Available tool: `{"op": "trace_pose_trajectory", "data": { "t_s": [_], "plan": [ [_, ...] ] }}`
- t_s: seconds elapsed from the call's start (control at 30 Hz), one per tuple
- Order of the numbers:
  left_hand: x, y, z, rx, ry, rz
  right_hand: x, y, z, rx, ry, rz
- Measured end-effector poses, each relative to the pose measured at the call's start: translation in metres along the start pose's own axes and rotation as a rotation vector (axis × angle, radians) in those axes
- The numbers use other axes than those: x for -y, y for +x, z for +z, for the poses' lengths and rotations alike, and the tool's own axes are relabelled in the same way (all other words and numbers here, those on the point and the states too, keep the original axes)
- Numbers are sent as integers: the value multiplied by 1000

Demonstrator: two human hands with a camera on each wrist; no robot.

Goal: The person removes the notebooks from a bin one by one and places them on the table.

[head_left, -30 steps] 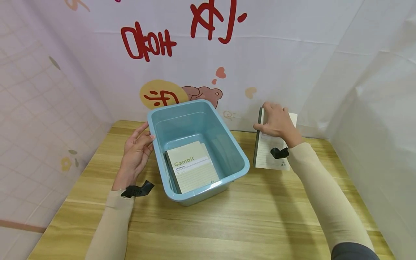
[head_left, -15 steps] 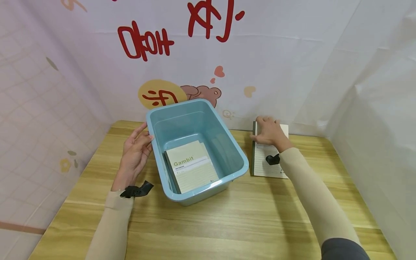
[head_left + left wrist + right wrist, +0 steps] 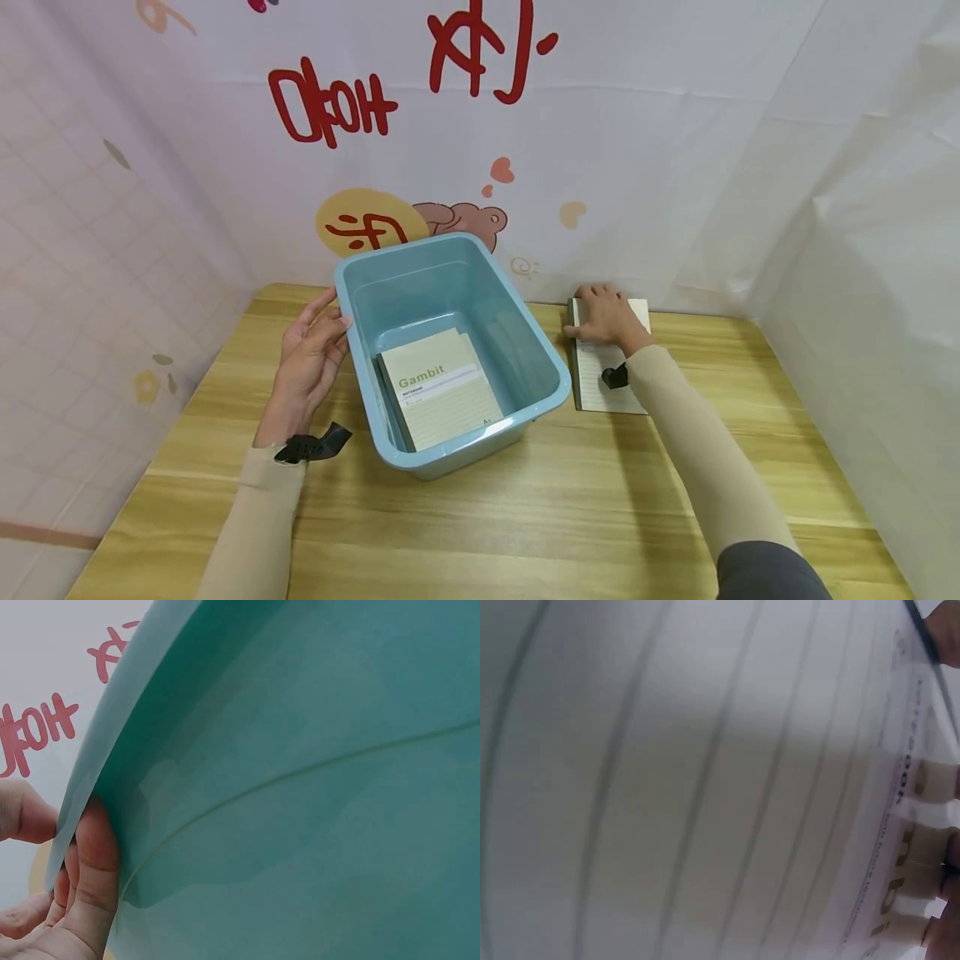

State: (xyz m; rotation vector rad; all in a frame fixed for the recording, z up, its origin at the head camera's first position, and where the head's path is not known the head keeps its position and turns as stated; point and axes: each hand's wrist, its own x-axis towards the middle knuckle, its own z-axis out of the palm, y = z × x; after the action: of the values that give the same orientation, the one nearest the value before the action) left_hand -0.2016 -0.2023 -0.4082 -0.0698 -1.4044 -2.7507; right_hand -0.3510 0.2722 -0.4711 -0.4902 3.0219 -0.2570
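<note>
My left hand [image 3: 306, 367] grips the left rim of a light blue plastic basin [image 3: 551, 397]. In the left wrist view, my thumb and fingers [image 3: 97, 836] pinch the rim from both sides. Inside the basin lie cream notebooks [image 3: 442, 392], the top one marked "Gambit" and with a dark spine. To the right of the basin, my right hand [image 3: 606, 318] holds a similar notebook [image 3: 611, 387] from above, thumb at the dark spine and fingers over the far end. Its lined cover [image 3: 727, 780] fills the right wrist view. Whether it touches the table cannot be told.
Basin and notebook are over a wood-grain table [image 3: 480, 533]. Behind stands a white printed sheet [image 3: 637, 167] with red lettering, close to the table's back edge. More white sheeting [image 3: 885, 317] rises along the right side.
My right hand has brought the notebook down and a little left, closer to the basin. My left hand stays on the basin's rim, and the head view has shifted slightly.
</note>
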Motion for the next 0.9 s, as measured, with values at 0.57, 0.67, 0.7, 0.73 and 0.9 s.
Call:
{"op": "trace_pose_trajectory", "data": {
  "t_s": [0.57,0.67,0.7,0.73,0.9],
  "plan": [
    [1,-1,-2,0,-3,2,2,-8,16,-19,128,13],
    [1,-1,-1,-2,-7,2,5,-10,16,-27,122,10],
    [1,-1,0,-3,-6,1,5,-10,16,-27,120,9],
    [1,-1,0,-7,-2,1,5,-11,16,-28,119,9],
    [1,-1,1,-10,0,-4,7,-14,15,-32,125,10]
  ]
}}
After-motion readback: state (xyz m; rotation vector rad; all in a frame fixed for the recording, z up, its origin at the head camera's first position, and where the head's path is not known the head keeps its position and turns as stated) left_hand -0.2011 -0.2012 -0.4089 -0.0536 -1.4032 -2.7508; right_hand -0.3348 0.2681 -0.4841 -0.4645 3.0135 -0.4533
